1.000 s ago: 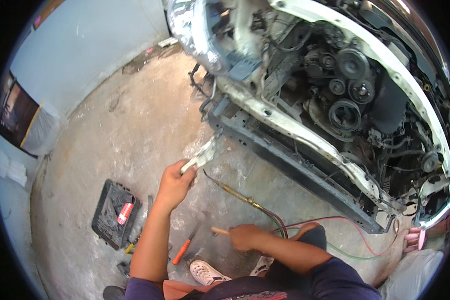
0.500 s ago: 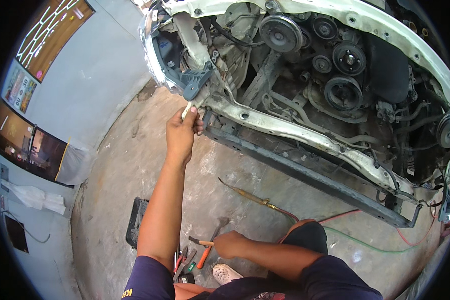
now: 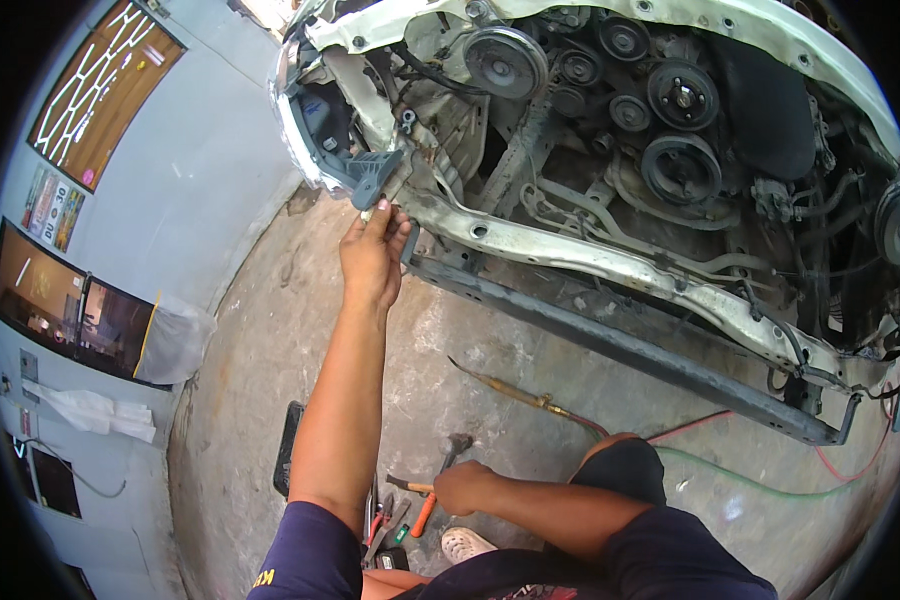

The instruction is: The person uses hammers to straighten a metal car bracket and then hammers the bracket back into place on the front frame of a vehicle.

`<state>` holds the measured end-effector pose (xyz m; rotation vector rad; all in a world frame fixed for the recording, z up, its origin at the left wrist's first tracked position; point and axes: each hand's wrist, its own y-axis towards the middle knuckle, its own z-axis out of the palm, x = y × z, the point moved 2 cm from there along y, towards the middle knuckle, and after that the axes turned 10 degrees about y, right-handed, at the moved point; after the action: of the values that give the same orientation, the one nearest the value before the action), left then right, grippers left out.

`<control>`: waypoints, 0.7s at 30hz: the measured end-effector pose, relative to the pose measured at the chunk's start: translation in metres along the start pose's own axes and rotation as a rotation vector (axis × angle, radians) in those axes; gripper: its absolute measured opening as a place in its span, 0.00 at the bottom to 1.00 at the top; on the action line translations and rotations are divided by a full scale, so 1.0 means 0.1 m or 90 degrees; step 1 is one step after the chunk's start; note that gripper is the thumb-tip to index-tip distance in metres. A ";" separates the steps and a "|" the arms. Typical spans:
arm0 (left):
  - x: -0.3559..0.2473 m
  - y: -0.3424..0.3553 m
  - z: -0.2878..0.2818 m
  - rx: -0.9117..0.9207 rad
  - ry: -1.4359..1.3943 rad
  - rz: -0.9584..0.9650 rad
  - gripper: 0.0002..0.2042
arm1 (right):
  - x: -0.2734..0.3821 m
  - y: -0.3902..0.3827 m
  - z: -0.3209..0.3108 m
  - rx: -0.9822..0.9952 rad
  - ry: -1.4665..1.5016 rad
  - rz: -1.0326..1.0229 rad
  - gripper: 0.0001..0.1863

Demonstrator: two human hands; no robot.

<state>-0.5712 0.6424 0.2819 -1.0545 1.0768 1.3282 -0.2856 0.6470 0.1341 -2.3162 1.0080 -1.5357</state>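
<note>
My left hand [image 3: 368, 255] grips a small pale metal piece [image 3: 397, 184] at the front left corner of a stripped car front, just below a grey plastic bracket [image 3: 373, 172] beside the headlamp [image 3: 318, 125]; its inner end is partly hidden. My right hand [image 3: 462, 490], low in front of me, is closed on the wooden handle of a small hammer [image 3: 398, 481]. Under it an orange-handled tool [image 3: 424, 515] lies on the floor.
The white radiator support [image 3: 570, 250] and dark lower beam [image 3: 610, 360] cross before exposed pulleys [image 3: 683, 96]. A torch [image 3: 505, 390] with hoses [image 3: 775, 480] lies on the concrete, near assorted tools [image 3: 380, 525] and a black tray [image 3: 288, 445]. A wall stands left.
My left hand has carried the pale piece up and forward to the corner by the headlamp. The view has shifted, showing more wall. My right hand still holds the hammer.
</note>
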 end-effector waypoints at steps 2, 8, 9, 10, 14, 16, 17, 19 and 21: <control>0.03 0.06 0.03 0.021 -0.009 0.005 0.05 | -0.04 0.02 0.04 -0.019 0.006 -0.006 0.17; 0.03 0.07 0.03 0.040 -0.008 -0.005 0.04 | -0.06 -0.02 0.02 -0.038 0.024 0.008 0.17; 0.02 0.09 0.03 0.043 -0.007 -0.007 0.04 | -0.05 -0.01 0.01 -0.041 0.024 0.011 0.17; 0.02 0.09 0.02 0.046 -0.003 -0.005 0.04 | -0.05 -0.01 0.01 -0.035 0.018 0.016 0.16; 0.01 0.10 0.00 0.058 -0.007 -0.004 0.03 | -0.02 -0.02 -0.01 -0.029 0.009 0.023 0.16; 0.01 0.09 -0.02 0.065 -0.013 -0.007 0.03 | -0.02 -0.04 -0.01 -0.033 0.014 0.020 0.17; 0.00 0.09 -0.03 0.069 -0.011 -0.007 0.03 | -0.01 -0.06 -0.01 -0.033 0.019 0.018 0.17; -0.01 0.09 -0.02 0.073 -0.015 -0.008 0.03 | -0.02 -0.08 -0.02 -0.033 0.023 0.019 0.18; -0.01 0.09 -0.02 0.069 -0.024 -0.009 0.03 | -0.04 -0.08 -0.01 -0.031 0.024 0.020 0.19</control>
<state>-0.5801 0.6404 0.2831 -0.9504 1.0990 1.2597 -0.2839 0.6553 0.1354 -2.2992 1.0975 -1.5658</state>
